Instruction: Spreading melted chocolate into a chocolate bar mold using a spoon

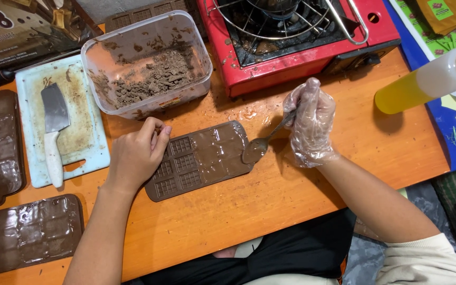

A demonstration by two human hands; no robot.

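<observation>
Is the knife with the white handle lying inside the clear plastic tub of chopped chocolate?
No, the white-handled knife lies on the pale blue cutting board, beside the clear plastic tub.

Red gas stove (296, 58), plastic tub of crumbled chocolate (146, 63), cleaver (54, 132) on cutting board (88, 142), yellow bottle (428, 79)

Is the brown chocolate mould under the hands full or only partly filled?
Partly filled. On the mould, cavities near the spoon are smooth with chocolate, while those by the left hand still show their empty grid pattern.
</observation>
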